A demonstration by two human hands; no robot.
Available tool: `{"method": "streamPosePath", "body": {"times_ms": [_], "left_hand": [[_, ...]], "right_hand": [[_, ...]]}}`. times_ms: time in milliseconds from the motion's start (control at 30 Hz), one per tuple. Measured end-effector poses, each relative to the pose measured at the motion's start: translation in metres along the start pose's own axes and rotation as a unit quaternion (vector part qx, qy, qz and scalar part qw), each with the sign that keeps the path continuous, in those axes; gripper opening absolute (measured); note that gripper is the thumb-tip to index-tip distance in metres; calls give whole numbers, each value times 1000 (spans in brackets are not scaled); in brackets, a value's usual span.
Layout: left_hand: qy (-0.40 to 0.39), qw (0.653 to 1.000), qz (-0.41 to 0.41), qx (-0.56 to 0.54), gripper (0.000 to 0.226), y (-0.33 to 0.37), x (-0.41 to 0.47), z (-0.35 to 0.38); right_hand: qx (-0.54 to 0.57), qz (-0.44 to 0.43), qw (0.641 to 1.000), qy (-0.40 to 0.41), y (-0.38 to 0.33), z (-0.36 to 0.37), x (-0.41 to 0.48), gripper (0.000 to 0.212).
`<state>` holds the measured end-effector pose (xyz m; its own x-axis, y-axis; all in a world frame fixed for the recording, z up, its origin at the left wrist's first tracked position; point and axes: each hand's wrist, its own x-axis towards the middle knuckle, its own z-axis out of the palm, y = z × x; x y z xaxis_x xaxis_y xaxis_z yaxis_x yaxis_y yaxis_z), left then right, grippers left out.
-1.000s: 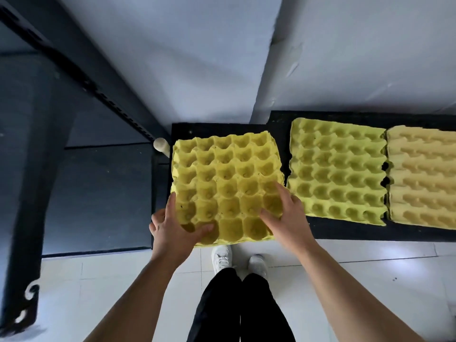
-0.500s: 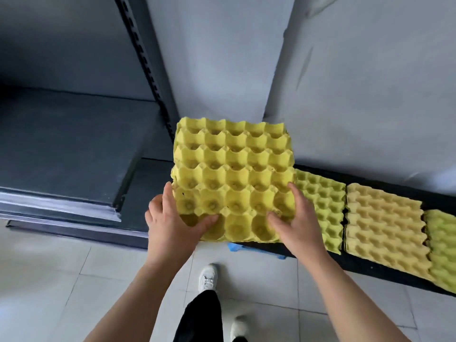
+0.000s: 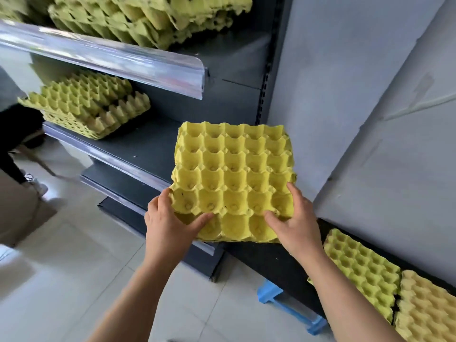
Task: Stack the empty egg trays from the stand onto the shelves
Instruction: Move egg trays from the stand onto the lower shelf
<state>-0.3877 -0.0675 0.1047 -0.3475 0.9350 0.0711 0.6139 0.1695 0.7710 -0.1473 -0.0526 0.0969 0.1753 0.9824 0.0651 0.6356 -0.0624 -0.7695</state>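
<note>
I hold a yellow egg tray in the air in front of the dark shelf unit. My left hand grips its near left corner, thumb on top in a cup. My right hand grips the near right edge, thumb on top as well. The tray hovers over the right end of the middle shelf. A stack of egg trays lies on that shelf to the left. More trays are piled on the shelf above. On the black stand at lower right lie a yellow-green tray and a paler tray.
A clear plastic strip edges the upper shelf. A grey wall rises right of the unit. Blue plastic feet hold up the stand over the pale tiled floor. Another person's leg and shoe show at the far left.
I have lifted the tray off the stand and swung it left and up toward the shelf unit. The view turned left, bringing the stocked shelves into sight. Both hands keep the same hold.
</note>
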Motion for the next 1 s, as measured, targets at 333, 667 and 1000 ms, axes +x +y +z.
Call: {"method": "streamPosePath", "body": {"times_ms": [333, 667, 1000], "left_hand": [[84, 996, -25, -11, 92, -102, 104, -148], [24, 1000, 5, 6, 123, -179, 235, -272], [-18, 999, 23, -34, 123, -217, 376, -303]], "right_hand": [[8, -59, 997, -40, -156, 151, 33, 81], [26, -59, 998, -21, -285, 282, 76, 78], [10, -52, 998, -15, -340, 372, 163, 77]]}}
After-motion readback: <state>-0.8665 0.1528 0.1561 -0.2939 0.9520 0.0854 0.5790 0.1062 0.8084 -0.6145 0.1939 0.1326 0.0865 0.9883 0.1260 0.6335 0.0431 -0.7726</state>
